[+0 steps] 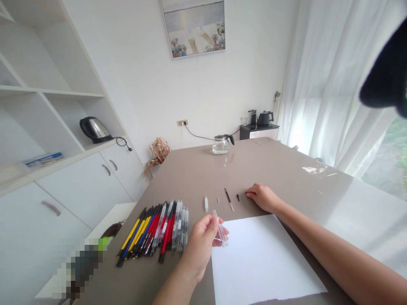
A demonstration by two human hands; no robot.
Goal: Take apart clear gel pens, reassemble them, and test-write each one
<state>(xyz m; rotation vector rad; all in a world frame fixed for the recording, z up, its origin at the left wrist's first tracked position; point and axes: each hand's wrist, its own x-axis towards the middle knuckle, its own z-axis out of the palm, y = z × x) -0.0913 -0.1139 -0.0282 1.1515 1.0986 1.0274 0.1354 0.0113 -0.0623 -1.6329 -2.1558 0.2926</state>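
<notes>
Over the far L corner of the white paper (pixel 260 262), the L hand (pixel 203 239) has a clear tube (pixel 223 237), prob. a pen barrel, pinched btwn thumb & fingers, tilted, one end poking up past the thumb. Just beyond the paper's far R corner, the R hand (pixel 263 198) rests on the table (pixel 254 165), fingers loosely curled, tips down; can't tell if anything small is tucked under them.

Beyond the paper's far edge, small pcs lie in a loose row, L to R: a pale sleeve (pixel 206 204), a tiny clear bit (pixel 218 200), a dark refill (pixel 229 199) w/ a pale end, & a small black pc (pixel 238 197), the last nearest the R fingers. Nr the table's L edge lies a heap of pens (pixel 155 228): yellow, blue, red & clear. A glass pot (pixel 220 146) w/ clear liquid stands nr the far edge.

Handling, my guess: tube is v. light, stiff, smooth hard plastic, so a bit slippery & apt to roll if put down; could crack under a hard squeeze. Best hold approx. mid-length, light thumb-and-finger pinch, both ends free. Refill looks thin, may flex: take by the middle, w/o touching the tip. Tiny bit & black pc need fingertips only; easily flicked away.
</notes>
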